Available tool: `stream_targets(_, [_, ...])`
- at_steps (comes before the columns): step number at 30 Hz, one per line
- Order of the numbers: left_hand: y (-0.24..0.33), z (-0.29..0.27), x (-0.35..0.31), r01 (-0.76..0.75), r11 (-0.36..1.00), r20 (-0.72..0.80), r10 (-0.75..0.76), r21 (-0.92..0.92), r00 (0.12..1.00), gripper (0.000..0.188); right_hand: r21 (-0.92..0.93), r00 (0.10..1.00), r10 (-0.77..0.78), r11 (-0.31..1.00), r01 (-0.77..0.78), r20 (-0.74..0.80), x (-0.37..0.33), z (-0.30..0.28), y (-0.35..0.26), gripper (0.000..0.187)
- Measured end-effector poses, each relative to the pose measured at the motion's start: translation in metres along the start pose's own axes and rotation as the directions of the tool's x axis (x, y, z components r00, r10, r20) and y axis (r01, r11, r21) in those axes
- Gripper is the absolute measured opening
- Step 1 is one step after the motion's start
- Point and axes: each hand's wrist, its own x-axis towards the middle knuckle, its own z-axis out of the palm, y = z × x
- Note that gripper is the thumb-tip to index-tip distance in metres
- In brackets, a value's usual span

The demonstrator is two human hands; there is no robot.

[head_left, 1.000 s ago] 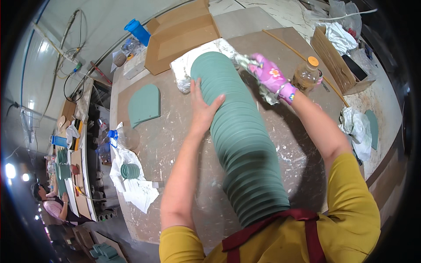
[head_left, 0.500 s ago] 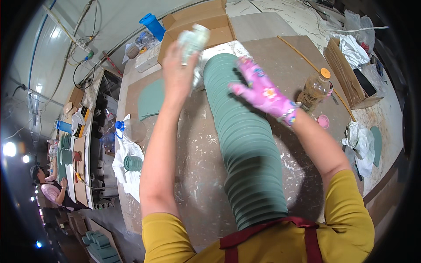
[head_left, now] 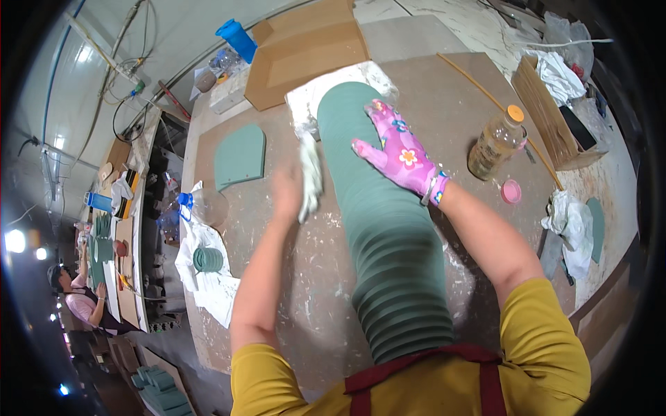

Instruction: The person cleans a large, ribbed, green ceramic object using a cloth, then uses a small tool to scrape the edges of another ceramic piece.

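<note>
A long row of dull green, round-topped pieces [head_left: 388,201] packed face to face runs from the table's far side to my apron. On its right upper side lies my right hand [head_left: 409,152], in a pink flowered glove, thumb and fingers apart. Bare and smeared by motion, my left hand [head_left: 285,191] is low along the row's left side. A crumpled whitish cloth [head_left: 311,177], perhaps a glove, hangs at its fingers, close to the row. At the row's far end sits a white, plastic-looking block [head_left: 298,102]. One flat green piece [head_left: 241,156] with a rounded corner rests to the left.
An open cardboard box [head_left: 305,59] and a blue cup [head_left: 236,38] stand at the back. On the right are a bottle with an orange cap [head_left: 496,145], a pink lid [head_left: 510,191], a thin stick [head_left: 472,82] and a box of plastic bags [head_left: 548,121]. A co-worker [head_left: 83,301] works far left.
My left hand has come down and nearer with the whitish cloth, from above the far end to the row's left side. My right hand has shifted slightly left on the row.
</note>
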Motion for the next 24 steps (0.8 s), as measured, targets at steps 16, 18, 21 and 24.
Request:
stream_targets(16, [0.0,-0.024,-0.091,0.454,0.747,0.059,-0.49,-0.485,0.87,0.037,-0.397,0.876,-0.427,0.861,0.319,-0.222,-0.036,-0.104,-0.035,0.061])
stream_targets(18, [-0.004,-0.036,-0.114,0.381,0.568,-0.004,-0.561,-0.729,0.828,0.036,-0.604,0.845,-0.413,0.785,0.141,-0.341,-0.044,-0.157,-0.012,0.061])
stream_targets(21, [-0.005,-0.038,-0.138,0.397,0.572,0.013,-0.559,-0.718,0.829,0.032,-0.721,0.98,-0.126,0.693,-0.025,-0.156,-0.064,-0.189,0.039,0.057])
stream_targets(24, [-0.004,-0.03,-0.159,0.378,0.498,0.013,-0.591,-0.78,0.806,0.027,-0.602,0.993,0.019,0.794,-0.085,-0.116,-0.072,-0.201,0.044,0.049])
